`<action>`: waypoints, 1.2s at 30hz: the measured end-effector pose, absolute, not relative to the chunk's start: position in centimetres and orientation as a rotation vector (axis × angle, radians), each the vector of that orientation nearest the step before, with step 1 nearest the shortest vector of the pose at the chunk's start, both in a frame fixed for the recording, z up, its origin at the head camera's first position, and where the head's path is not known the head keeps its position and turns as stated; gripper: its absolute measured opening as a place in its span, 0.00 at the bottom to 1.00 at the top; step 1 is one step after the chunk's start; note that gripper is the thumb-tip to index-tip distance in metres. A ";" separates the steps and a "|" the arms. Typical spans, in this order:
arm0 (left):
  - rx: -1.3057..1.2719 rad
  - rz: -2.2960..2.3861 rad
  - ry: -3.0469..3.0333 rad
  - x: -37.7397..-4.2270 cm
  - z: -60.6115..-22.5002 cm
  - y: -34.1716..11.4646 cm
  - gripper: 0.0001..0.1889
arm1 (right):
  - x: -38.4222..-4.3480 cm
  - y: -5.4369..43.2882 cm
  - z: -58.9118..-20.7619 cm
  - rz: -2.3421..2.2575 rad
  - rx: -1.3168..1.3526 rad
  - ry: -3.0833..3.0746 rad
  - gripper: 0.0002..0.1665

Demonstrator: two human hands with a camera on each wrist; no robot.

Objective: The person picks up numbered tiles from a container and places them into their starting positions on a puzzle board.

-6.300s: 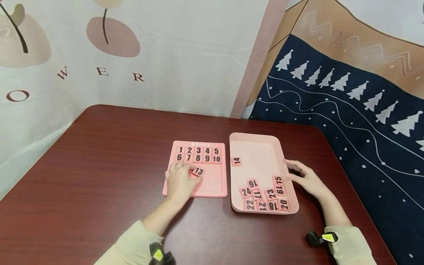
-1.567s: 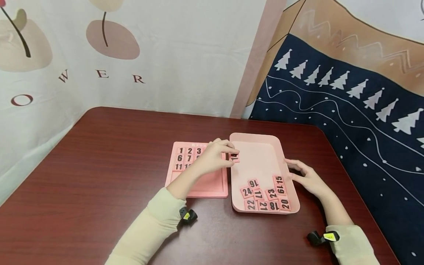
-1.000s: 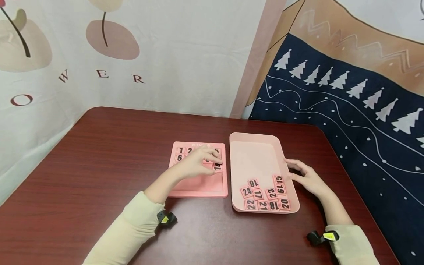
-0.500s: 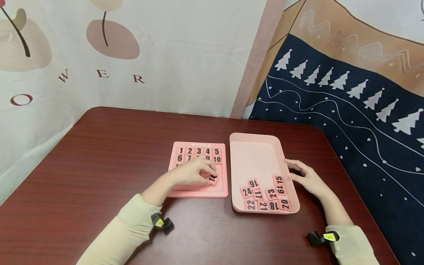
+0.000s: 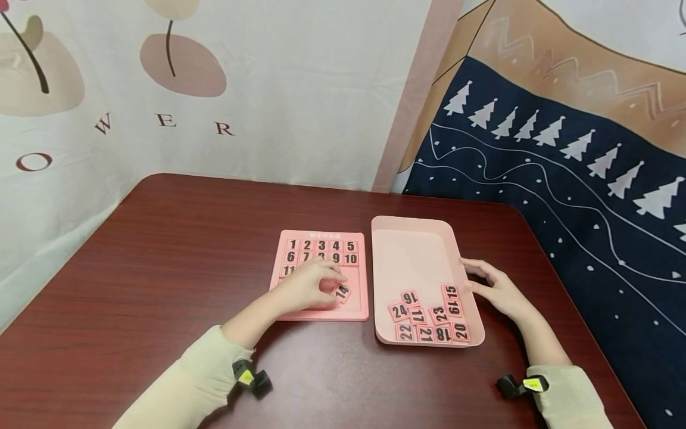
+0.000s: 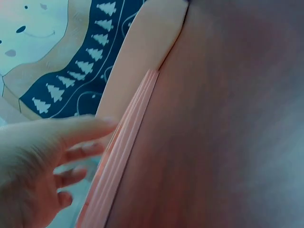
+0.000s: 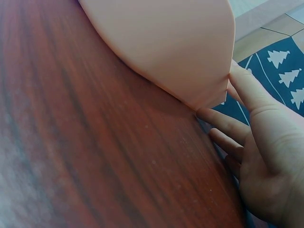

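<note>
My left hand (image 5: 309, 285) is over the lower part of the pink number board (image 5: 354, 307). Its thumb and fingers pinch a small tile marked 14 (image 5: 341, 292), which sits at a slant. Tiles 1 to 10 fill the board's top two rows, and tile 11 (image 5: 289, 270) begins the third; the hand covers the rest of that row. From the left wrist, the hand (image 6: 35, 166) appears beside the board's edge (image 6: 124, 152), with the tile out of sight. My right hand (image 5: 495, 289) touches the outer right side of the pink tray (image 5: 412, 244) with extended fingers.
Several number tiles lie at the near end of the tray, among them 24 (image 5: 399, 311), 23 (image 5: 438, 314) and 15 (image 5: 451, 291). Tray and board stand side by side on the dark red table (image 5: 187, 256). Printed cloths (image 5: 536, 149) hang behind it.
Tile 13 went onto the board, now under the hand. My left hand then took tile 14 from the tray, carried it left over the board and turned it. The right hand stayed put.
</note>
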State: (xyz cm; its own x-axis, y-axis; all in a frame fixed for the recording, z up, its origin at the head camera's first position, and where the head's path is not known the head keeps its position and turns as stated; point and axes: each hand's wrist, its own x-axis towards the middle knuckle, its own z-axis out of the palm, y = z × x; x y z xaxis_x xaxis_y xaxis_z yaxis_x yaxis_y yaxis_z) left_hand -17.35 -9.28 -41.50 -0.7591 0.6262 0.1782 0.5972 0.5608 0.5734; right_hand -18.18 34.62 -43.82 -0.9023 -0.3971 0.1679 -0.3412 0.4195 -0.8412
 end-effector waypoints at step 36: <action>1.073 0.961 2.939 -18.2 -41.3 -8.7 0.16 | -18.1 34.6 -43.7 -1.511 -0.695 2.603 0.29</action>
